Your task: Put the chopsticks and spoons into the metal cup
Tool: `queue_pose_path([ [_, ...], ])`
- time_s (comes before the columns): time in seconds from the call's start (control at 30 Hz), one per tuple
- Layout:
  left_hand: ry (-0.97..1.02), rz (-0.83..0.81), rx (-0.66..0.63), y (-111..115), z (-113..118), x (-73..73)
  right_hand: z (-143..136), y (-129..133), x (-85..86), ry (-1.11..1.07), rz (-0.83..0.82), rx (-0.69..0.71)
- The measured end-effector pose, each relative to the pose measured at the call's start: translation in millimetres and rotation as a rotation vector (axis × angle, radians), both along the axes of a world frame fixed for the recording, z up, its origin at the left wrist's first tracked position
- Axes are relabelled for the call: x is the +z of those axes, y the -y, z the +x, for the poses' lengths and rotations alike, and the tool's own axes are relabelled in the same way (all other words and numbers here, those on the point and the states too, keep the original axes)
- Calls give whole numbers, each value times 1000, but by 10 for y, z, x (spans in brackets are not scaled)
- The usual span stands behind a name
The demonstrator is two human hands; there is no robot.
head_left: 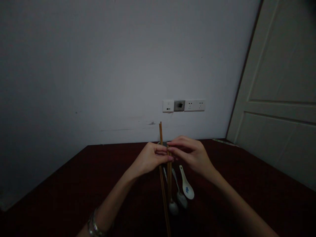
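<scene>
Pinching upright chopsticks (170, 181) near their upper ends, both hands are working toward the table's far edge, a little right of midway between its far corners. The left hand (149, 158) is gripping them between thumb and fingers, and the right hand (195, 154) is nipping the top with thumb and forefinger. Judging by how things are lying, the work seems to be partway along: some taller chopsticks (161, 131) are rising behind the left hand, apparently standing in a grey-rimmed container (166, 144) by the far edge (the hands are hiding most of it, so I cannot be sure). Out of hand, loose chopsticks (164, 200) are stretching toward the near side of the table (74, 181), while a front metal spoon (173, 208), a second metal spoon (182, 199) and a white spoon (187, 189) are lying just beside them, nearer the right edge.

The held chopsticks are looking slim, straight and yellowish brown, seemingly two side by side. Their lower ends are showing just above the front spoon's bowl; whether they are touching it, I cannot tell.
</scene>
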State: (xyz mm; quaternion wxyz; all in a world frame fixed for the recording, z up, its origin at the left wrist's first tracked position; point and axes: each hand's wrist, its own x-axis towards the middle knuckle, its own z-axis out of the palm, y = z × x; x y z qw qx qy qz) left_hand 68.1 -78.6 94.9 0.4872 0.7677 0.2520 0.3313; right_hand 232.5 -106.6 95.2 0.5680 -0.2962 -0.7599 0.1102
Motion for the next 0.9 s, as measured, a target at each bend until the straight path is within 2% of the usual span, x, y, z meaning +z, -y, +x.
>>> queue_pose_path([
  [0.37, -6, 9, 45, -39, -15, -31, -1, -15, -18, -7, -28, -1],
  [0.43, 0, -8, 59, -60, -39, -10, 16, -31, -8, -62, -114, -35],
  [0.53, 25, -26, 72, -104, -101, 37, 65, -89, -22, -142, -341, -46],
  [0.7, 57, -15, 156, -172, -202, 108, 62, -241, -187, 7, -782, 203],
  [0.77, 54, -7, 185, -188, -218, 121, 4, -281, -266, 33, -831, 241],
  [0.9, 40, 6, 198, -208, -219, 123, -124, -306, -349, 36, -775, 198],
])
